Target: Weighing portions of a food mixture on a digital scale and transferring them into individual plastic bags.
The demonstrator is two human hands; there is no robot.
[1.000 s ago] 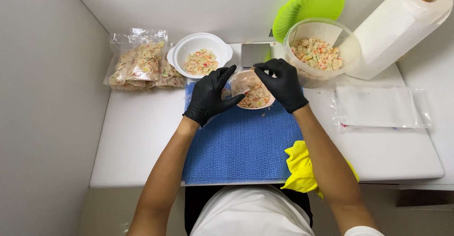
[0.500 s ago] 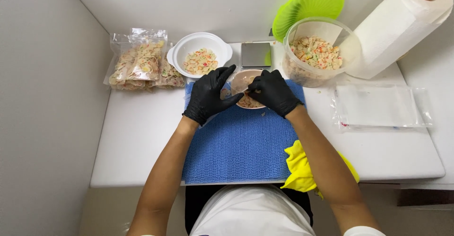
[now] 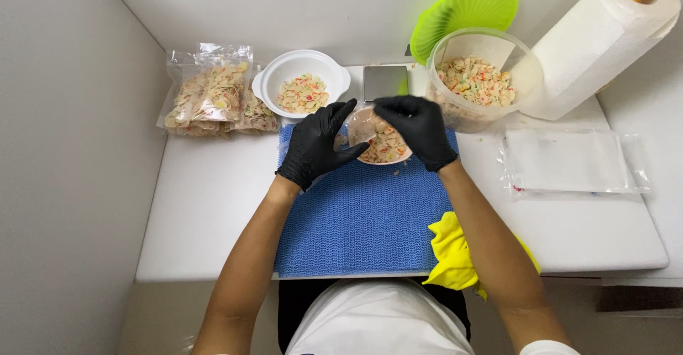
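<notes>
Both black-gloved hands, left and right, closed in a grip on a clear bag of pale snack pieces. Held over the blue mat on the white tabletop, just before the white bowl.

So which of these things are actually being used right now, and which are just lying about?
In use: black-gloved left hand and right hand, clear plastic bag of mixed snack pieces, blue woven mat.

Lying about: yellow cloth, white paper towel roll, green plastic lid, filled bags.
</notes>
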